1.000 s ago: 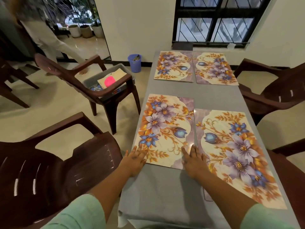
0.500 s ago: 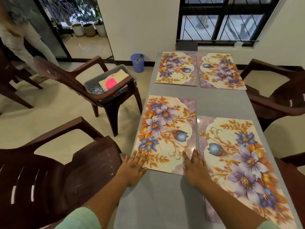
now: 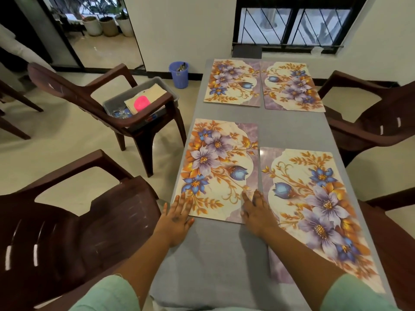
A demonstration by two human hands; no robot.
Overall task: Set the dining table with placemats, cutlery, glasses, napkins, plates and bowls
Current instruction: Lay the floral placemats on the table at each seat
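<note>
Several floral placemats lie on the grey table (image 3: 224, 254). The near left placemat (image 3: 219, 169) has my left hand (image 3: 178, 217) flat on its near left corner, fingers straight. My right hand (image 3: 258, 213) lies flat across its near right corner and the edge of the near right placemat (image 3: 314, 209). Two more placemats sit at the far end, the far left placemat (image 3: 232, 83) and the far right placemat (image 3: 292, 86). No cutlery, glasses, napkins, plates or bowls are on the table.
Brown plastic chairs stand around the table. One chair (image 3: 89, 97) on the left carries a grey bin (image 3: 166, 90) with a pink item and other supplies. A blue waste basket (image 3: 179, 74) stands by the wall. A person's light trousers show at the far left.
My hands stay flat on the near left placemat's near corners; the placemat has slid slightly away from me. The person at far left has walked further out of view.
</note>
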